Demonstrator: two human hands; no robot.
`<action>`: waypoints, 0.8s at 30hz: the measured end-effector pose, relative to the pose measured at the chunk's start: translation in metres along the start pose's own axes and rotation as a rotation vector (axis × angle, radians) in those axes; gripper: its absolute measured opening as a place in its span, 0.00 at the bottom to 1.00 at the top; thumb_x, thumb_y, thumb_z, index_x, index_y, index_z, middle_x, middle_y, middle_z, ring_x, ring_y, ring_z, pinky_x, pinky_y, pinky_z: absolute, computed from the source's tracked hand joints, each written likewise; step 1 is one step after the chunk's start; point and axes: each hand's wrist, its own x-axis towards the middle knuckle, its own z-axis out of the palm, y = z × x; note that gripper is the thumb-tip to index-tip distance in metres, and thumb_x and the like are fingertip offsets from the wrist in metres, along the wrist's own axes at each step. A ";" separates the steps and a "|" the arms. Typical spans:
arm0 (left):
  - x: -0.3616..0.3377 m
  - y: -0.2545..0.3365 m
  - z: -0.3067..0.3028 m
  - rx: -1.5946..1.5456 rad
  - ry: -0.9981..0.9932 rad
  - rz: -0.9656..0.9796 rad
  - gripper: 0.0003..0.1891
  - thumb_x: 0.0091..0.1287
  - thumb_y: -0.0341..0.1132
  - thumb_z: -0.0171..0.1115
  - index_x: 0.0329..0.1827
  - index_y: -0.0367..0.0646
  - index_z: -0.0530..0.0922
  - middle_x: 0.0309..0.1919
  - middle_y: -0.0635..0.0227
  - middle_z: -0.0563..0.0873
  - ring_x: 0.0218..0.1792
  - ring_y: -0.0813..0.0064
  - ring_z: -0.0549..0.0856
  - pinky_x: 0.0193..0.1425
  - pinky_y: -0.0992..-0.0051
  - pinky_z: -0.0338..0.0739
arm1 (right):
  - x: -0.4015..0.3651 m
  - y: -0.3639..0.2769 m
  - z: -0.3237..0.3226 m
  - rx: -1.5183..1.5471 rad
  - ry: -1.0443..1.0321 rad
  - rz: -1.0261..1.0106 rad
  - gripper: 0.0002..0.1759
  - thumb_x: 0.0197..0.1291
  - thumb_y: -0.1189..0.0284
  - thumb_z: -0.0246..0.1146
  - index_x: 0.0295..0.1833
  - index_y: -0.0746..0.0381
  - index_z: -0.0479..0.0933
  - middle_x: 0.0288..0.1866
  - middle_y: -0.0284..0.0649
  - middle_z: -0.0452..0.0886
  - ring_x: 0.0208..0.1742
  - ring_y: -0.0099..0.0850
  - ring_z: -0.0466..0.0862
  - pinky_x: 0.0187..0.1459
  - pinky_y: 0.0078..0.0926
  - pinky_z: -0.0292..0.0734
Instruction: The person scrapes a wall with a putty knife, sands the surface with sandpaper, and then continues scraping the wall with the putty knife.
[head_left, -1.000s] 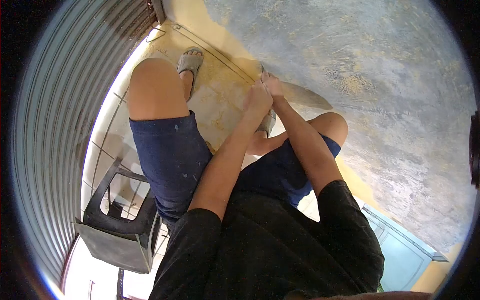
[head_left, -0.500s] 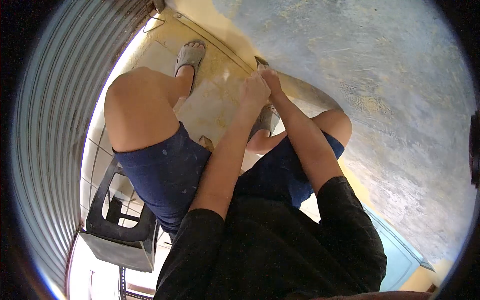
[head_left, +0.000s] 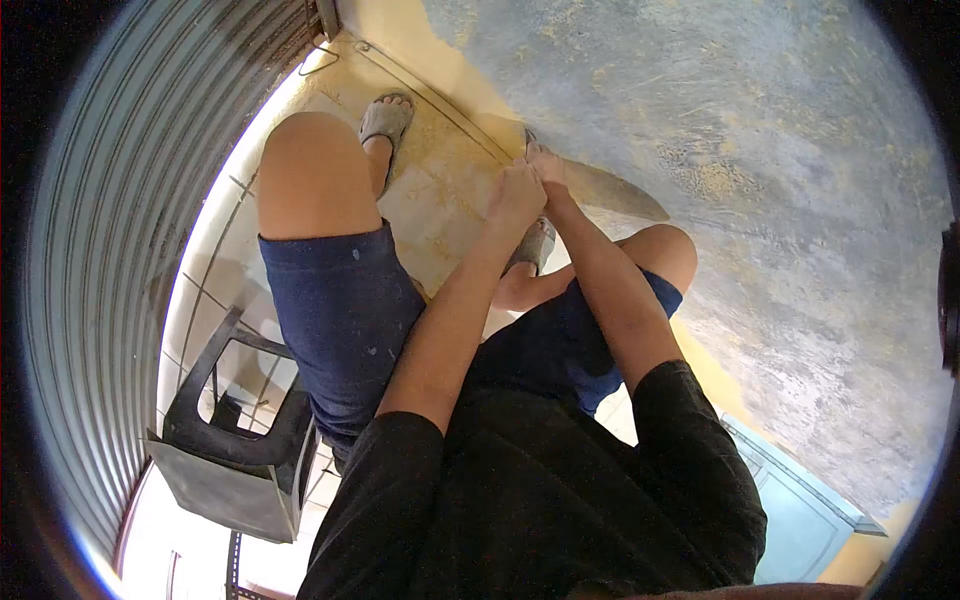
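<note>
My left hand is closed, its fingers curled in beside my right hand, which is closed too and reaches slightly farther forward. The two hands touch or nearly touch, low down by the foot of the wall. Past the fingers a small dark tip shows against the wall; the rest of what they grip is hidden. Near the hands the wall is mottled grey-blue with yellowish worn patches. Below them, yellowish dust lies over the floor tiles.
A ribbed metal shutter runs along the left. Behind my left leg stands a black plastic stool or chair. My sandalled feet rest on the tiles. A pale blue panel is low on the right.
My left knee has swung to the right and looks more upright. Both hands appear slightly lower and to the right, still closed together. The view has shifted a little.
</note>
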 end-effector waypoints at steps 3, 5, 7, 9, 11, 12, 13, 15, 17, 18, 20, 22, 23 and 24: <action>0.008 -0.008 0.023 -0.025 0.035 -0.009 0.11 0.65 0.29 0.53 0.43 0.32 0.80 0.41 0.49 0.83 0.45 0.61 0.85 0.43 0.69 0.82 | 0.002 0.001 0.006 -0.028 0.077 -0.104 0.16 0.60 0.67 0.55 0.47 0.69 0.70 0.44 0.54 0.79 0.42 0.49 0.84 0.43 0.43 0.80; 0.016 -0.018 0.049 -0.294 0.167 -0.077 0.11 0.65 0.31 0.53 0.42 0.32 0.80 0.41 0.46 0.83 0.44 0.58 0.86 0.43 0.65 0.82 | 0.002 -0.002 0.011 0.098 0.138 -0.146 0.14 0.60 0.69 0.56 0.45 0.69 0.70 0.41 0.53 0.80 0.42 0.48 0.84 0.42 0.42 0.80; 0.023 -0.027 0.067 -0.296 0.158 -0.116 0.11 0.65 0.32 0.52 0.41 0.33 0.79 0.40 0.46 0.84 0.43 0.56 0.87 0.44 0.63 0.82 | 0.007 -0.004 0.020 0.126 0.119 -0.127 0.14 0.61 0.66 0.55 0.43 0.66 0.70 0.42 0.53 0.79 0.45 0.51 0.80 0.46 0.45 0.75; 0.029 -0.031 0.057 -0.296 0.156 -0.146 0.12 0.64 0.33 0.52 0.41 0.33 0.79 0.39 0.46 0.84 0.42 0.55 0.87 0.44 0.61 0.82 | 0.015 -0.006 0.022 0.150 0.111 -0.104 0.14 0.62 0.63 0.53 0.41 0.64 0.69 0.43 0.53 0.77 0.48 0.53 0.77 0.49 0.48 0.70; 0.025 -0.025 0.006 -0.579 0.023 -0.404 0.11 0.64 0.32 0.52 0.41 0.34 0.79 0.37 0.50 0.86 0.40 0.54 0.87 0.44 0.61 0.83 | 0.014 -0.011 0.015 0.297 0.009 -0.031 0.15 0.61 0.62 0.54 0.41 0.64 0.69 0.44 0.54 0.77 0.50 0.53 0.76 0.52 0.47 0.68; 0.023 -0.024 0.014 -0.582 0.014 -0.403 0.11 0.64 0.32 0.52 0.41 0.34 0.79 0.37 0.50 0.86 0.40 0.54 0.87 0.44 0.61 0.83 | 0.010 -0.006 0.024 0.298 0.002 -0.024 0.15 0.61 0.62 0.54 0.41 0.64 0.69 0.44 0.54 0.77 0.50 0.53 0.76 0.52 0.47 0.68; 0.025 -0.026 0.024 -0.535 0.064 -0.340 0.11 0.64 0.32 0.52 0.41 0.34 0.79 0.36 0.50 0.86 0.40 0.55 0.87 0.43 0.61 0.83 | 0.009 0.002 0.036 0.343 0.040 -0.087 0.15 0.61 0.62 0.54 0.41 0.64 0.70 0.44 0.55 0.77 0.50 0.52 0.76 0.51 0.46 0.69; 0.028 -0.028 0.021 -0.483 0.135 -0.276 0.11 0.64 0.32 0.52 0.41 0.35 0.79 0.36 0.51 0.86 0.40 0.55 0.87 0.43 0.61 0.83 | 0.012 0.008 0.046 0.381 0.092 -0.167 0.15 0.61 0.62 0.54 0.42 0.64 0.70 0.44 0.56 0.78 0.50 0.52 0.77 0.49 0.45 0.71; 0.017 -0.022 0.001 -0.549 -0.001 -0.348 0.11 0.64 0.32 0.53 0.41 0.35 0.79 0.38 0.49 0.85 0.41 0.56 0.87 0.43 0.61 0.82 | 0.005 0.007 0.048 0.929 0.016 0.238 0.15 0.61 0.63 0.55 0.44 0.64 0.72 0.43 0.56 0.80 0.49 0.51 0.80 0.47 0.44 0.74; 0.011 -0.017 0.003 -0.547 0.007 -0.344 0.11 0.64 0.32 0.53 0.41 0.35 0.79 0.38 0.49 0.85 0.41 0.56 0.87 0.43 0.61 0.82 | 0.002 0.004 0.038 0.929 0.024 0.233 0.15 0.61 0.63 0.55 0.44 0.64 0.72 0.43 0.56 0.80 0.49 0.51 0.80 0.47 0.44 0.74; 0.005 -0.008 0.012 -0.147 0.107 -0.096 0.11 0.65 0.32 0.53 0.41 0.34 0.80 0.38 0.49 0.83 0.41 0.56 0.86 0.43 0.63 0.82 | 0.001 -0.003 0.007 0.029 0.060 -0.066 0.15 0.61 0.64 0.54 0.45 0.64 0.73 0.40 0.55 0.82 0.44 0.52 0.83 0.44 0.45 0.77; 0.001 -0.003 0.009 -0.119 0.094 -0.061 0.11 0.66 0.32 0.52 0.42 0.34 0.79 0.37 0.51 0.83 0.41 0.56 0.86 0.42 0.64 0.82 | -0.006 -0.005 -0.003 0.041 0.079 -0.024 0.15 0.61 0.64 0.54 0.46 0.64 0.73 0.39 0.55 0.82 0.43 0.53 0.83 0.43 0.47 0.77; -0.001 0.000 0.008 -0.093 0.070 -0.032 0.11 0.67 0.32 0.52 0.43 0.33 0.79 0.37 0.53 0.83 0.40 0.56 0.86 0.42 0.65 0.82 | -0.009 -0.007 -0.007 0.058 0.086 0.020 0.15 0.61 0.64 0.54 0.46 0.64 0.73 0.38 0.55 0.82 0.42 0.53 0.83 0.43 0.49 0.78; 0.000 0.000 0.014 -0.089 0.074 -0.028 0.11 0.67 0.32 0.52 0.43 0.33 0.79 0.37 0.53 0.83 0.40 0.56 0.86 0.42 0.65 0.82 | -0.009 -0.005 -0.006 0.059 0.092 0.020 0.15 0.61 0.64 0.54 0.46 0.64 0.73 0.38 0.55 0.82 0.42 0.53 0.83 0.43 0.49 0.78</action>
